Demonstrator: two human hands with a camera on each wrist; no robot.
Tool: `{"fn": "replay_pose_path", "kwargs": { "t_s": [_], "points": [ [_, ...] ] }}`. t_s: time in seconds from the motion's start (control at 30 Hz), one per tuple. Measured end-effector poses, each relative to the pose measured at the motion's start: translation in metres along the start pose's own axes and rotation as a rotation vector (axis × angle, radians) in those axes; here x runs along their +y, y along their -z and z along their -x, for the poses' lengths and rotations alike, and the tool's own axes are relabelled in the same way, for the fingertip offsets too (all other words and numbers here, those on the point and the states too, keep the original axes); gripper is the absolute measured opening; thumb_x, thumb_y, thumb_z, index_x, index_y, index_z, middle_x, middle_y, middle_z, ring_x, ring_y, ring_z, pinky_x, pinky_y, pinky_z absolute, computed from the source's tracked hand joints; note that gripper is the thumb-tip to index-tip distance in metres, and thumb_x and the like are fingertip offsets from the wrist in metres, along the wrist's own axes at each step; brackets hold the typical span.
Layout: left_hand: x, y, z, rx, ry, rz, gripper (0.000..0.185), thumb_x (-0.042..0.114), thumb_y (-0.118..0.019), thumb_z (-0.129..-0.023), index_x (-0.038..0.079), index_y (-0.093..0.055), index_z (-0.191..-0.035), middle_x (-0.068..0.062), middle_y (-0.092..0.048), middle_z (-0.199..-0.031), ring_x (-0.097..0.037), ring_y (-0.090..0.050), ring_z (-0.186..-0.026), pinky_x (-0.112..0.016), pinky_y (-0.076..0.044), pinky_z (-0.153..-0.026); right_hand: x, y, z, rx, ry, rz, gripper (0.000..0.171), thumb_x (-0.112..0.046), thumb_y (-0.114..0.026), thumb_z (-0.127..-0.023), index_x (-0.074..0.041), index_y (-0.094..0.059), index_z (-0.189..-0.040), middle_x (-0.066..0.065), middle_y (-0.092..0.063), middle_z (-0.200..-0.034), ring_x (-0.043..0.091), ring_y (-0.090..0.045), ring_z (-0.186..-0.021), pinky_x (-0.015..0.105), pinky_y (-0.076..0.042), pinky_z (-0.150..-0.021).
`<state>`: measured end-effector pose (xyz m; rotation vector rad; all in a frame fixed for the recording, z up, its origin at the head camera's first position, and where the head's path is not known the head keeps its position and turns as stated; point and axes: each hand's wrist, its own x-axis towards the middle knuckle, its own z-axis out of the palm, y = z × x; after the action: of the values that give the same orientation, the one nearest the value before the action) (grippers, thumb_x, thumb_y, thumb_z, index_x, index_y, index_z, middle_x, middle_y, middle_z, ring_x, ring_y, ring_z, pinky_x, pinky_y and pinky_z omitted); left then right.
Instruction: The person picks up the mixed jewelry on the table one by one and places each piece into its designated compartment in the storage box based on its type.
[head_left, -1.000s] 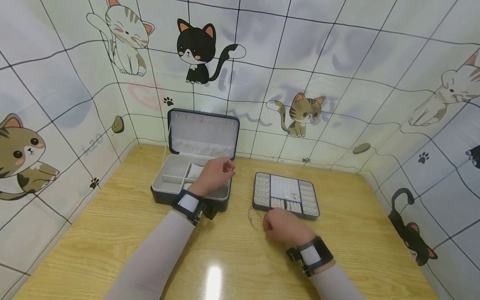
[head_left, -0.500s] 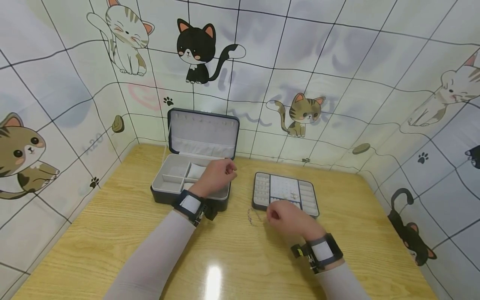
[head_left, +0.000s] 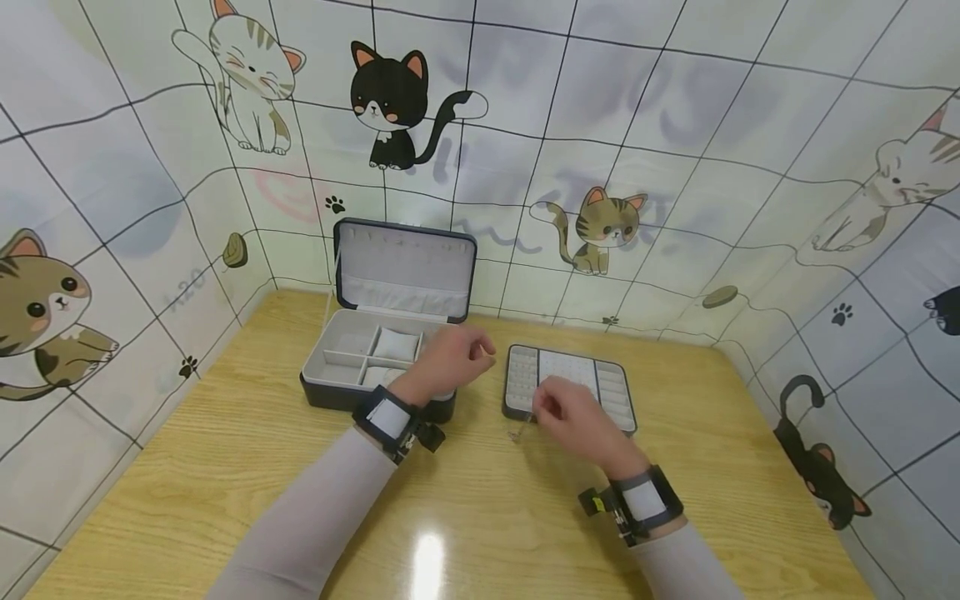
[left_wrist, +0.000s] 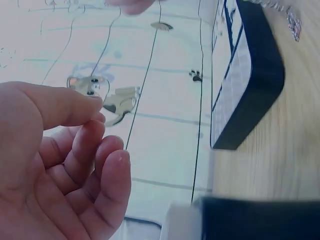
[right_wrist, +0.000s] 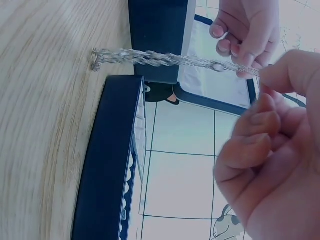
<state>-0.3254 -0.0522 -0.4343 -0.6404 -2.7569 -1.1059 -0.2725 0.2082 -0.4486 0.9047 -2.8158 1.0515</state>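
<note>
My right hand [head_left: 576, 419] pinches one end of a silver chain bracelet [right_wrist: 165, 59] between thumb and index finger. In the right wrist view the chain hangs straight, its lower end close to the wood and perhaps touching it. This hand is just in front of the jewelry tray [head_left: 516, 414], covering part of it. Beside the right edge of the open jewelry box [head_left: 330, 393], my left hand [head_left: 452, 360] hovers with loosely bent fingers. Its thumb meets the index fingertip in the left wrist view [left_wrist: 75, 160], and nothing shows between them.
Behind the box its lid [head_left: 405, 265] stands raised against the cat-patterned wall cloth [head_left: 510, 167]. White cushions [head_left: 396, 343] lie in some of the box's compartments. The wooden table [head_left: 360, 517] stretches in front of both.
The right hand has risen from the table with the bracelet, lifting most of the loop off the wood. The left hand has shifted right, from over the box toward the gap before the tray.
</note>
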Motion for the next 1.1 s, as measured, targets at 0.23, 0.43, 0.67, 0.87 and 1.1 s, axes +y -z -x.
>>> {"fn": "replay_pose_path", "kwargs": {
  "t_s": [0.23,0.43,0.67,0.87,1.1],
  "points": [
    [0.01,-0.011,0.004,-0.183,-0.093,0.061,0.005,0.018,-0.077,-0.095,0.015,-0.075,-0.099,0.005,-0.069,-0.084,-0.01,-0.06,-0.078,-0.027,-0.051,-0.073,-0.002,-0.003,0.0,0.161,0.09,-0.004,0.019,0.002,-0.067,-0.094,-0.016,-0.062,-0.094,-0.003,-0.058,-0.085,0.01,-0.052,-0.074,0.024,-0.048,-0.066],
    [0.013,-0.025,0.007,-0.347,-0.116,0.155,0.005,0.022,-0.08,-0.094,0.022,-0.075,-0.096,0.01,-0.073,-0.093,-0.008,-0.067,-0.088,-0.028,-0.056,-0.081,-0.004,-0.005,0.001,0.193,0.101,0.0,0.019,0.0,-0.068,-0.095,-0.017,-0.061,-0.094,-0.005,-0.055,-0.085,0.01,-0.051,-0.075,0.023,-0.047,-0.065],
    [0.014,-0.033,0.007,-0.364,-0.185,0.184,0.004,0.025,-0.08,-0.094,0.022,-0.078,-0.095,0.014,-0.074,-0.091,-0.005,-0.068,-0.087,-0.025,-0.057,-0.081,-0.007,-0.007,0.001,0.187,0.1,-0.002,0.02,-0.001,-0.067,-0.096,-0.019,-0.06,-0.095,-0.006,-0.055,-0.086,0.01,-0.051,-0.074,0.023,-0.047,-0.065],
    [0.017,-0.033,0.009,-0.355,-0.224,0.21,0.005,0.021,-0.078,-0.095,0.024,-0.078,-0.092,0.013,-0.075,-0.091,-0.004,-0.067,-0.086,-0.024,-0.057,-0.08,-0.01,-0.01,0.001,0.173,0.102,-0.001,0.017,-0.001,-0.067,-0.095,-0.018,-0.061,-0.095,-0.006,-0.055,-0.085,0.009,-0.051,-0.074,0.023,-0.047,-0.064],
    [0.019,-0.032,0.009,-0.349,-0.214,0.209,0.01,0.018,-0.077,-0.096,0.026,-0.077,-0.09,0.013,-0.074,-0.089,-0.005,-0.065,-0.085,-0.024,-0.055,-0.079,-0.01,-0.011,0.001,0.184,0.104,0.016,0.019,-0.001,-0.069,-0.095,-0.019,-0.061,-0.094,-0.007,-0.055,-0.085,0.008,-0.051,-0.072,0.023,-0.048,-0.063]
  ]
}}
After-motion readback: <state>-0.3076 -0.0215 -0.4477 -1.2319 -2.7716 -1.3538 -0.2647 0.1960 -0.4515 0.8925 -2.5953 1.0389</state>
